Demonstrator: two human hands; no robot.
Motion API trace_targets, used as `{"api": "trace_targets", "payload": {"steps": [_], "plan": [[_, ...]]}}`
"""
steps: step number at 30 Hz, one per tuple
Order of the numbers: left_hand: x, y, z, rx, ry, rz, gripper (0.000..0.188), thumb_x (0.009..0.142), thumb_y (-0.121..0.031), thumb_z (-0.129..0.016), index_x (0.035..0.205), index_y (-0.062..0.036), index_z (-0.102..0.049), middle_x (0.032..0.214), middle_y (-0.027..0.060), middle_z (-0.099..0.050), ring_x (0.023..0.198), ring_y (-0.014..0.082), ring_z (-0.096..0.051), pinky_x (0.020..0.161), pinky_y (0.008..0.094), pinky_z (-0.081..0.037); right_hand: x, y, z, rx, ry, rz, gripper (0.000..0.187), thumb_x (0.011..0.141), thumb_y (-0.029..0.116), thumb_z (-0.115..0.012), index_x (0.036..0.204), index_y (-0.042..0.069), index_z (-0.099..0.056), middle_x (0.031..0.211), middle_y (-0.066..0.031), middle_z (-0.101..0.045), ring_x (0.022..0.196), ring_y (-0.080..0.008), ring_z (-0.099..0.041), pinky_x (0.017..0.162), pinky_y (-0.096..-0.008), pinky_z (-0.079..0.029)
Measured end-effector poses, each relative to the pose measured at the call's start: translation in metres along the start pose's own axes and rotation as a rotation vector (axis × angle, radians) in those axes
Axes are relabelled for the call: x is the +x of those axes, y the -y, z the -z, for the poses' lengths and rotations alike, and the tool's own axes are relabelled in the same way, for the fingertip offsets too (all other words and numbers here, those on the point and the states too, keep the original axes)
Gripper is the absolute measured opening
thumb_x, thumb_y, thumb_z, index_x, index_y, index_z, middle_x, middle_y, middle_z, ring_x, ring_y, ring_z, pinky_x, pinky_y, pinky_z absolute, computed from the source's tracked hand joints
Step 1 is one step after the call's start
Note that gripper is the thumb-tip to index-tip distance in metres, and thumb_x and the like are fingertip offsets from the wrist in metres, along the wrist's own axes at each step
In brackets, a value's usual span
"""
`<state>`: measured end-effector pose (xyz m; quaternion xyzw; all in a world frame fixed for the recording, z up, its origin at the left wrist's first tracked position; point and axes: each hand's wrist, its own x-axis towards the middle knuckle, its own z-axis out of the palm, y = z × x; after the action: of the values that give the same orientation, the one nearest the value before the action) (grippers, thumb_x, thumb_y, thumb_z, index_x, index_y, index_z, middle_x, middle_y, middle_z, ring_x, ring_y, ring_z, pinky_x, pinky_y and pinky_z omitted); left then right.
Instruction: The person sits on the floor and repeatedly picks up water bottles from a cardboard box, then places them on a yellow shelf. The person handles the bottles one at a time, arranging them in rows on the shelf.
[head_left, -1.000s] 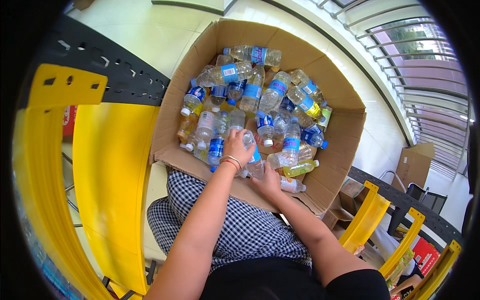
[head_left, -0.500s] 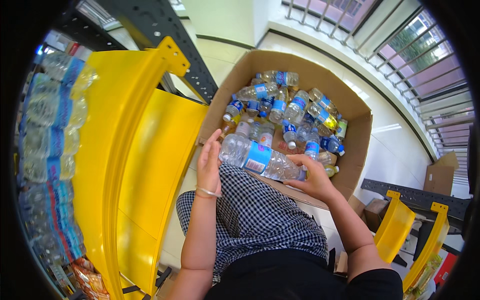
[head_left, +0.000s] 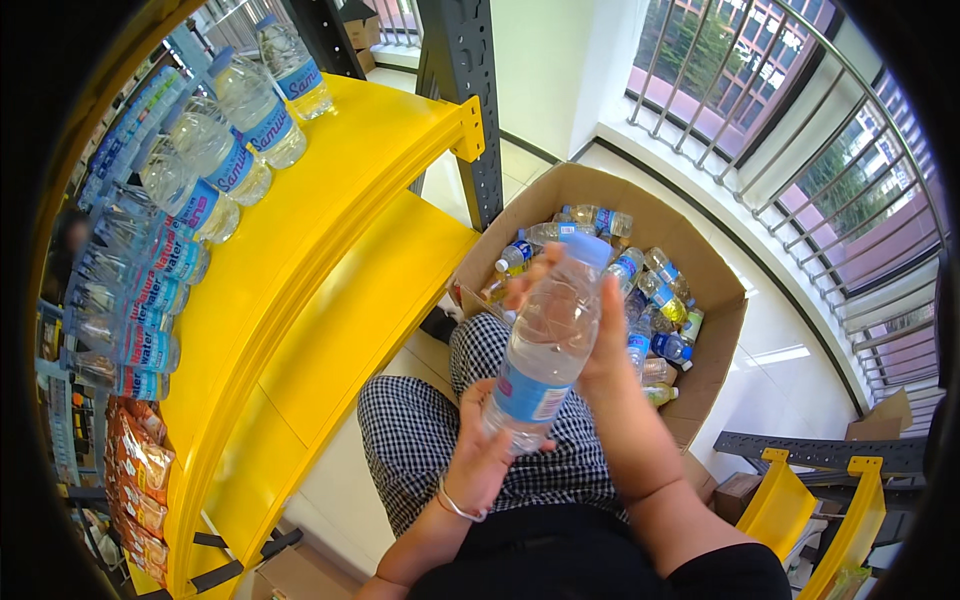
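A large clear plastic water bottle (head_left: 545, 345) with a blue label and blue cap tilts upright in front of my chest, over my knees. My left hand (head_left: 478, 445), with a pale band at the wrist, wraps its base. Around the upper part curls my right hand (head_left: 608, 340), its fingers showing past the left side below the cap. Behind the bottle stands an open cardboard box (head_left: 715, 335), heaped with smaller plastic bottles (head_left: 660, 292), some holding yellow liquid. The raised bottle hides part of that heap.
To my left runs a yellow shelf (head_left: 350, 125) carrying a row of standing water bottles (head_left: 268, 115) and orange snack bags (head_left: 138, 480). A lower yellow shelf (head_left: 340, 330) sits beneath, by a dark metal post (head_left: 462, 90). Yellow brackets (head_left: 778, 508) stand at right; a metal railing (head_left: 745, 120) lines the windows.
The bottle has swung from lying sideways at the box's near edge to tilted upright, cap up, closer to me. My left hand now wraps its base. The view has shifted left toward the shelf.
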<state>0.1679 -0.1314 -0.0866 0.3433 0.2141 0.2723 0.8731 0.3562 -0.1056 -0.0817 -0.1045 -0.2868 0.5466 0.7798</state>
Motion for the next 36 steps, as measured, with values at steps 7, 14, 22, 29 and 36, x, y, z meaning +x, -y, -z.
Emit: {"api": "trace_targets", "payload": {"steps": [7,14,22,29,36], "plan": [[-0.035,0.002,-0.01,0.108,0.025,-0.056,0.087,0.081,-0.043,-0.064,0.14,-0.0052,-0.011,0.129,0.0158,-0.042,0.116,0.0283,-0.047,0.089,0.0399,-0.044,0.018,-0.065,-0.026,0.535,0.155,-0.337,0.068,0.091,0.052,-0.037,0.128,-0.005,-0.041,0.113,-0.0186,-0.058,0.097,-0.0348,-0.06,0.09,-0.0469,-0.044],[-0.039,0.009,0.003,-0.113,0.004,0.012,0.077,0.083,-0.05,-0.057,0.136,-0.0048,-0.023,0.122,0.0189,-0.051,0.105,0.0352,-0.058,0.081,0.0431,-0.052,0.006,-0.059,-0.033,0.434,0.014,-0.362,0.055,0.091,0.042,-0.045,0.127,0.001,-0.043,0.105,-0.0155,-0.06,0.085,-0.0248,-0.064,0.071,-0.037,-0.056],[-0.033,0.003,0.016,-0.034,-0.014,-0.018,0.071,0.089,-0.054,-0.042,0.134,-0.0005,-0.03,0.122,0.0213,-0.052,0.103,0.0356,-0.059,0.091,0.0452,-0.046,0.012,-0.049,-0.035,0.207,-0.121,-0.432,0.047,0.089,0.041,-0.051,0.12,0.005,-0.048,0.096,-0.0125,-0.06,0.082,-0.0233,-0.063,0.072,-0.0355,-0.054],[-0.022,-0.002,0.021,0.453,-0.151,-0.222,0.062,0.095,-0.041,-0.038,0.14,-0.0018,-0.023,0.13,0.0129,-0.045,0.114,0.0275,-0.051,0.097,0.0409,-0.041,0.02,-0.033,-0.045,-0.277,-0.227,-0.391,0.042,0.089,0.029,-0.055,0.12,0.002,-0.048,0.095,-0.01,-0.06,0.079,-0.0181,-0.063,0.067,-0.0289,-0.052],[-0.011,-0.007,0.024,0.451,-0.12,-0.236,0.086,0.079,-0.029,-0.073,0.138,-0.002,-0.016,0.124,0.011,-0.044,0.112,0.0192,-0.049,0.095,0.0327,-0.041,0.023,-0.045,-0.055,-0.794,-0.27,-0.241,0.036,0.089,0.029,-0.058,0.113,0.002,-0.05,0.093,-0.0045,-0.058,0.081,-0.0095,-0.057,0.07,-0.0236,-0.047]]}}
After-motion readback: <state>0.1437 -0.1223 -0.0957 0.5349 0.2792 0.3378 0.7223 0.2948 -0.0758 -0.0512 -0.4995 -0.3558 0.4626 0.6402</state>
